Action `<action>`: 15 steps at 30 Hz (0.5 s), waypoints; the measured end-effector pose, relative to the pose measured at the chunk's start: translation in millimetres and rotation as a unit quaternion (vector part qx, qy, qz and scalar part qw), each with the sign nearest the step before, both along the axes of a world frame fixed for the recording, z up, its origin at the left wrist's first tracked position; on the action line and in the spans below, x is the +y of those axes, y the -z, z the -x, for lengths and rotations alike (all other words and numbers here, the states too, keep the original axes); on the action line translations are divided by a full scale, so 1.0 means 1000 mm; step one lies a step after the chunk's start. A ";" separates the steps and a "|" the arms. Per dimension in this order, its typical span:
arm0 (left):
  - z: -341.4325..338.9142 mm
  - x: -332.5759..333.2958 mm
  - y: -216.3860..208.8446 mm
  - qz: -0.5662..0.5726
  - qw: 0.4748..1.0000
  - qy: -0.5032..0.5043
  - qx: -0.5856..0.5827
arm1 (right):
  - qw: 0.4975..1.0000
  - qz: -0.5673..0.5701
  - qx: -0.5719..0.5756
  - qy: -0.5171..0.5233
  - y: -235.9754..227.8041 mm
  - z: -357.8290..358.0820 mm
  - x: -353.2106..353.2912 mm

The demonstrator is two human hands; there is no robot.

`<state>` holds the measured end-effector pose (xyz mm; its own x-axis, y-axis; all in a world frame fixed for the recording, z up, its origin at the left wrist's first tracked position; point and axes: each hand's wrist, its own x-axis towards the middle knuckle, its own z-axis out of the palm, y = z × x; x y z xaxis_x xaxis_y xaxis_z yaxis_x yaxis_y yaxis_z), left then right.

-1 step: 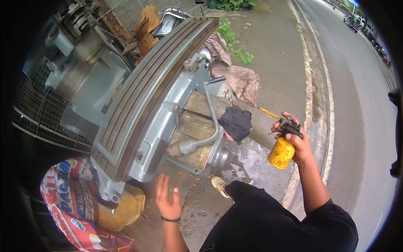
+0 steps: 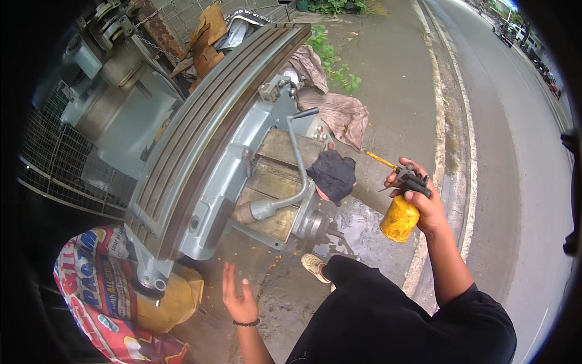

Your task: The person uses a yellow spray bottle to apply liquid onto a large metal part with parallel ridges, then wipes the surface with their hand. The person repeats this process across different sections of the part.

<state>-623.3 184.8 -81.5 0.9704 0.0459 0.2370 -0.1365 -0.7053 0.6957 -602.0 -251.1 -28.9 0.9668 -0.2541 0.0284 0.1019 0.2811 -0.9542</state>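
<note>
Yellow can (image 2: pixel 400 219) (long-spouted) sits in right hand (image 2: pixel 429 207).

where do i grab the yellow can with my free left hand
Take the can by its bare round body, probably from the left: the right hand holds the dark handle on top, and the spout points up-left, leaving that side uncovered.
</note>
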 end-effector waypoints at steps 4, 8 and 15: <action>0.115 0.019 0.106 0.163 0.958 -0.203 0.121 | 0.992 0.095 -0.020 -0.077 -0.026 -0.009 -0.014; 0.152 0.005 0.138 0.229 0.907 -0.292 0.198 | 0.980 0.142 -0.038 -0.137 -0.022 -0.039 -0.047; -0.009 -0.152 0.079 0.135 0.950 -0.279 0.041 | 0.961 0.178 -0.049 -0.205 0.021 -0.139 -0.162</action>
<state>-614.1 32.8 -160.2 0.7917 0.6071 0.0682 0.2682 -0.4456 0.8541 -463.0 -412.6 -49.9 0.9718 0.1902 0.1392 0.1469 -0.0266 -0.9888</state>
